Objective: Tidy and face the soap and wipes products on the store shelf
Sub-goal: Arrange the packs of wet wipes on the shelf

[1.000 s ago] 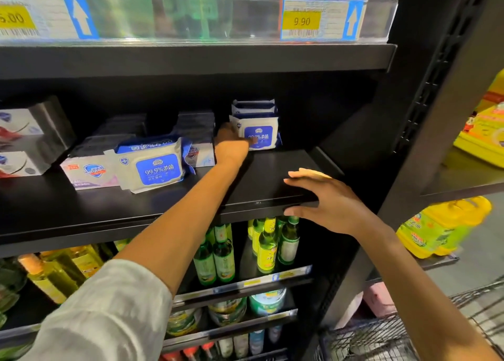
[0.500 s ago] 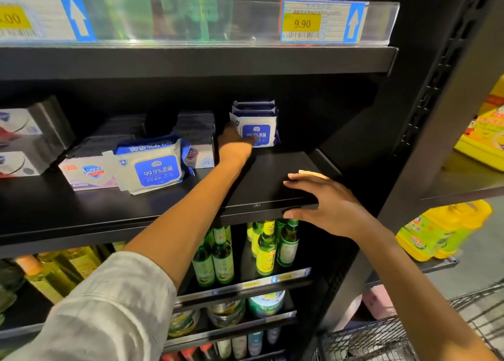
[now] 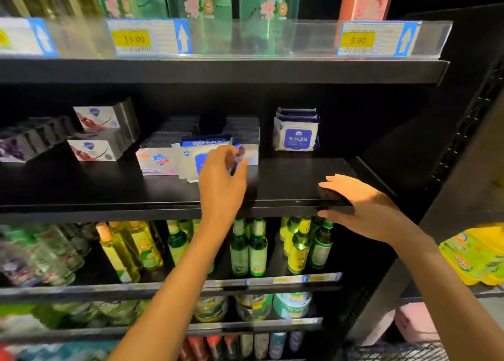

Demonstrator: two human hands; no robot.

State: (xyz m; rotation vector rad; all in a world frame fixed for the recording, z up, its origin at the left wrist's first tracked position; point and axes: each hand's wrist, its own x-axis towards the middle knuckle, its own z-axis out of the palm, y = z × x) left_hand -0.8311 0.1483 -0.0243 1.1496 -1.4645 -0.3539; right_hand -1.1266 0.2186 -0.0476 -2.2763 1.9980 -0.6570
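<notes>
The black shelf [image 3: 109, 191] serves as the landmark. Near the middle of it, a white-and-blue wipes pack [image 3: 196, 157] leans against a row of soap boxes [image 3: 155, 161], its top label upside down. The left hand [image 3: 221, 180] reaches up over the shelf's front edge, fingers loosely curled at the pack's right end — motion blur hides whether they actually grip it, so its hold cannot be told. Further right on the shelf, set back toward the rear, a small stack of wipes packs [image 3: 296, 131] stands upright, label facing out. The right hand [image 3: 362, 208] rests on the shelf's front edge at its right end, fingers straight on top and thumb under the lip. Below the shelf stand green bottles [image 3: 248, 247].
</notes>
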